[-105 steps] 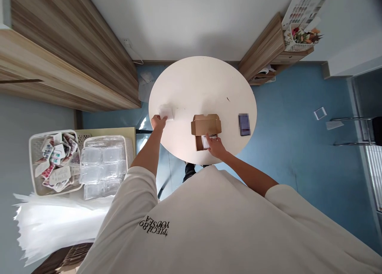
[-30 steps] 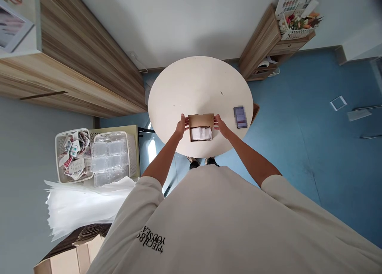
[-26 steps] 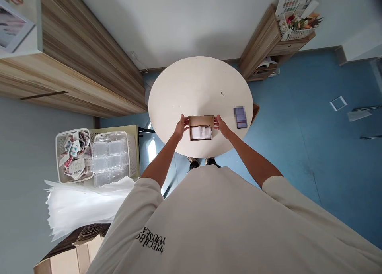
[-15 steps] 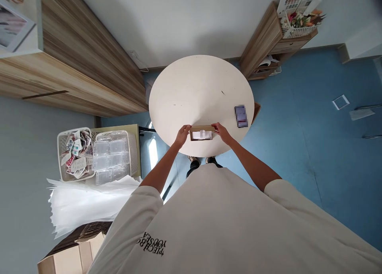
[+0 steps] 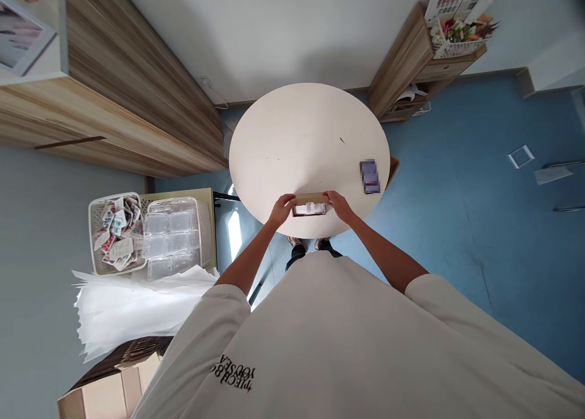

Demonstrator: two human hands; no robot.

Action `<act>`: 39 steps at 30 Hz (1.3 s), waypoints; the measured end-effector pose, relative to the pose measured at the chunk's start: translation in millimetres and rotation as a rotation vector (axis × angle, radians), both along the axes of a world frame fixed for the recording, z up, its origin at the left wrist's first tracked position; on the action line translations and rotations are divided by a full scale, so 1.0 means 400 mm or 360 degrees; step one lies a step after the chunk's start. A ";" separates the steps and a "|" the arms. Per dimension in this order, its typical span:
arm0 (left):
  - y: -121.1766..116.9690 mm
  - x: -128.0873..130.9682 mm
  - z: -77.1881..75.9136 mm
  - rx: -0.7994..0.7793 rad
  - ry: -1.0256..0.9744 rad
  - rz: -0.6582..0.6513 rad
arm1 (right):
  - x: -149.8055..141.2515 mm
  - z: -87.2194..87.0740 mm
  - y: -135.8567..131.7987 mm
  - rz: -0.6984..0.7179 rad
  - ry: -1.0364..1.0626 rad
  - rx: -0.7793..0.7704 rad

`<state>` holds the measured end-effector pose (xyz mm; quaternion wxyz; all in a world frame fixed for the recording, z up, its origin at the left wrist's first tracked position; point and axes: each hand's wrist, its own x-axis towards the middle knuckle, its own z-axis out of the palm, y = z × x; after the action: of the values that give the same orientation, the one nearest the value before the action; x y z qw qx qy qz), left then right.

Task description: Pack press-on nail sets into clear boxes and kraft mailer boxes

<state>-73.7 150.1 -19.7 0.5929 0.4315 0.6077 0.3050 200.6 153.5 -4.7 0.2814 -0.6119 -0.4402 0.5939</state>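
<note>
A small brown cardboard box [image 5: 311, 198] sits near the front edge of the round white table [image 5: 301, 139]. Its lid is folded most of the way down, and a white item [image 5: 309, 209] still shows in the narrow gap at the front. My left hand [image 5: 281, 207] grips the box's left end with curled fingers. My right hand [image 5: 337, 203] grips the right end and the lid in the same way.
A phone [image 5: 369, 176] lies on the table's right side. At the left stand a basket of small packets [image 5: 114, 233], a bin of clear plastic cases [image 5: 171, 236], white sheets [image 5: 132, 312] and cardboard cartons [image 5: 98, 394]. A wooden shelf [image 5: 411, 66] stands behind.
The box held a white item under my right hand while my left hand reached left. Both hands then took the box's ends and folded the lid down toward me, nearly shutting it.
</note>
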 end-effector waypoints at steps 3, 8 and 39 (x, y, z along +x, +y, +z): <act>-0.016 -0.006 -0.002 -0.0006 -0.0026 -0.0036 | 0.000 0.003 -0.009 0.0045 -0.0112 0.0018; -0.043 -0.005 0.003 0.0055 0.0060 -0.0149 | -0.008 0.005 -0.027 0.0067 -0.0216 -0.0049; -0.105 0.042 -0.043 -0.0003 0.0862 -0.0527 | -0.006 -0.060 -0.087 0.0200 -0.0581 -0.0499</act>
<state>-56.8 108.0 -36.9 0.4515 0.5895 0.6653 0.0779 198.2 118.6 -28.6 0.0613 -0.7165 -0.4234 0.5510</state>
